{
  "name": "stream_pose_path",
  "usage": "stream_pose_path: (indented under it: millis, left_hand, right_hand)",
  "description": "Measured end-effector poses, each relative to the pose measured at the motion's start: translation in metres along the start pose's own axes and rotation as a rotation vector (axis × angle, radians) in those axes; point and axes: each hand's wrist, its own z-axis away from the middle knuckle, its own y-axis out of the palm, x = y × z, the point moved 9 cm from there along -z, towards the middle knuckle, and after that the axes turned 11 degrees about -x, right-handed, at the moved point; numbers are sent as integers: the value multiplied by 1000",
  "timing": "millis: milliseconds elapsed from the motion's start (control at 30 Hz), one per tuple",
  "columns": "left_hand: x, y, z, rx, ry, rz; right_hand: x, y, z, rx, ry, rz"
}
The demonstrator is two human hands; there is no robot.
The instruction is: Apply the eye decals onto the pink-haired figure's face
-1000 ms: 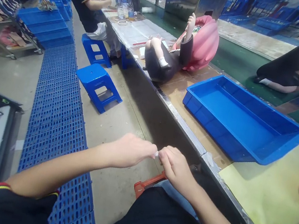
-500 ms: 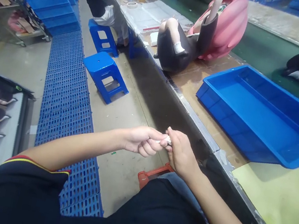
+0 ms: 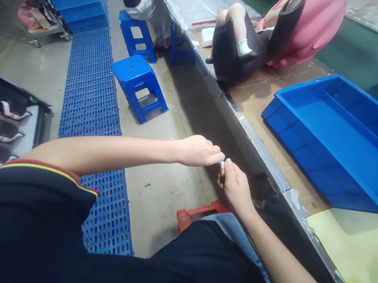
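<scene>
My two hands meet in front of my body, above the floor beside the bench. A small white piece (image 3: 222,165) shows between their fingertips; most of it is hidden, and its kind is too small to tell. My left hand (image 3: 199,152) is closed with its back turned up, its fingertips pinched at one end of the piece. From the other side, my right hand (image 3: 236,183) pinches the piece between thumb and curled fingers.
On the bench (image 3: 258,83) at right are a large pink-haired figure (image 3: 242,48), a blue tray (image 3: 354,136) and a yellow sheet (image 3: 348,252). Blue stools (image 3: 137,71) stand along its left side. An orange stool (image 3: 194,215) is below my hands. A rack of figure parts (image 3: 0,132) stands at left.
My left hand has rolled over from fingers showing to its back up. Both hands have shifted slightly right and remain together at the white piece. The view has also shifted.
</scene>
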Motion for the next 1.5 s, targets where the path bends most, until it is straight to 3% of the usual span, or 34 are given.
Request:
stream_pose_path:
  millis: [100,233,400,567,667,800,933,1033,1133,1233,1333,1433,1500]
  left_hand:
    - [11,41,-15,1,70,-62]
    - [19,85,-33,-9,69,-66]
    - [26,121,-44,-17,-65,28]
    - [24,146,-30,28,-256,214]
    - [18,145,-12,85,-354,376]
    - [1,118,13,164,-485,658]
    - [-40,81,28,322,-549,1074]
    - [-84,60,40,509,-544,1357]
    - [-127,53,53,656,-555,1520]
    - [-159,58,65,743,-556,1562]
    - [-170,59,69,775,-501,1513]
    - [-155,42,61,736,-386,1380]
    - [-133,24,49,643,-303,1223]
  right_hand:
    - [-49,6,3,-55,351,-282]
    - [-79,0,-7,-136,640,-576]
    - [-92,-11,-25,-223,794,-758]
    - [-100,-10,-24,-124,785,-647]
    - [-93,-14,-7,14,686,-481]
    - [-65,-39,27,103,398,-170]
    - [-7,-74,54,-133,-178,164]
    - [36,-65,78,-228,-632,345]
    - [61,-48,96,-319,-939,394]
    - [79,-47,104,-478,-1067,375]
    - [100,-56,105,-516,-1138,373]
    - [121,-65,100,-414,-1186,432]
    - [125,-70,92,-331,-1106,466]
